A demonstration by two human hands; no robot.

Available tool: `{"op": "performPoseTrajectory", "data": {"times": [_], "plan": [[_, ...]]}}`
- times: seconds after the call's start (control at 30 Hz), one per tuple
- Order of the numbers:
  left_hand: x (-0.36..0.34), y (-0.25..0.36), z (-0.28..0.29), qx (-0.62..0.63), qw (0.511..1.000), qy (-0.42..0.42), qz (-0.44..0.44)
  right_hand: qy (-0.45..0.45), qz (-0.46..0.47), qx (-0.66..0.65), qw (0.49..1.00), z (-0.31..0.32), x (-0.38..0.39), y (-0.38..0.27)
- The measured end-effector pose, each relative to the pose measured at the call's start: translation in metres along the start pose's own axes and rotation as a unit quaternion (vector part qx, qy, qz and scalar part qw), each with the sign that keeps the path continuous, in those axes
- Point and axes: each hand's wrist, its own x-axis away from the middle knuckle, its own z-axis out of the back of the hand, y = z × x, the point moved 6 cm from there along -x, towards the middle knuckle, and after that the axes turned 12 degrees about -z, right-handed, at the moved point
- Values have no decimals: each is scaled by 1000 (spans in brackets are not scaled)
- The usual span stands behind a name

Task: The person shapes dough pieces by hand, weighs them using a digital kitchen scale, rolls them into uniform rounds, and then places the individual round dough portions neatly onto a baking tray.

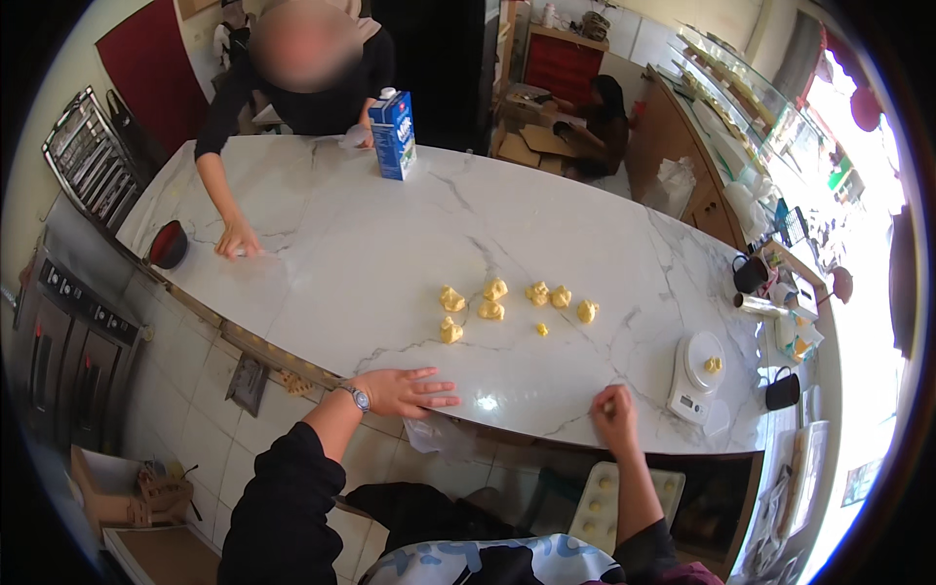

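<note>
My left hand (402, 392), with a watch (361, 399) on its wrist, lies with fingers spread at the near edge of the marble-look table (351, 239). A clear plastic bag (439, 435) hangs over the edge just below it. Farther right, my right hand (614, 417) is closed at the table's near edge; its curled fingers hide whatever they may hold. Several yellow dough lumps (451, 298) sit mid-table in loose groups, with one much smaller dough piece (542, 330) in front. To the right of my right hand, a white kitchen scale (699, 375) carries another dough piece (714, 365).
Across the table a person (322, 88) wipes or presses the surface with one hand. Near them stand a blue milk carton (393, 136) and a dark bowl (169, 245). Black mugs (782, 390) stand at the right end. Below the table edge is a tray (590, 517) with round pieces.
</note>
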Motion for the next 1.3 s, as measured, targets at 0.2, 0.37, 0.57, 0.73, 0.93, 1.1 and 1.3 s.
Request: {"op": "performPoseTrajectory", "data": {"times": [0.2, 0.37, 0.57, 0.73, 0.93, 1.1, 1.3], "plan": [[-9, -2, -13, -27, 999, -43, -5, 81, -70, 99, 989, -25, -63, 4], [1, 6, -10, -67, 996, -48, 29, 34, -43, -7, 998, -9, -2, -24], [-4, 3, -5, -84, 994, -66, 17, -8, -156, -33, 987, 18, -24, -11], [-5, 0, -8, -64, 995, -68, 22, -1, -86, -219, 972, -21, -53, -7], [-4, 1, -5, -81, 993, -77, 20, -40, -15, 77, 996, 11, -15, 13], [-7, 4, -6, -80, 994, -67, 18, 28, -54, 64, 996, -35, -58, -15], [3, 5, -9, -46, 994, -98, 23, 151, -77, 55, 984, 5, 16, -32]]}}
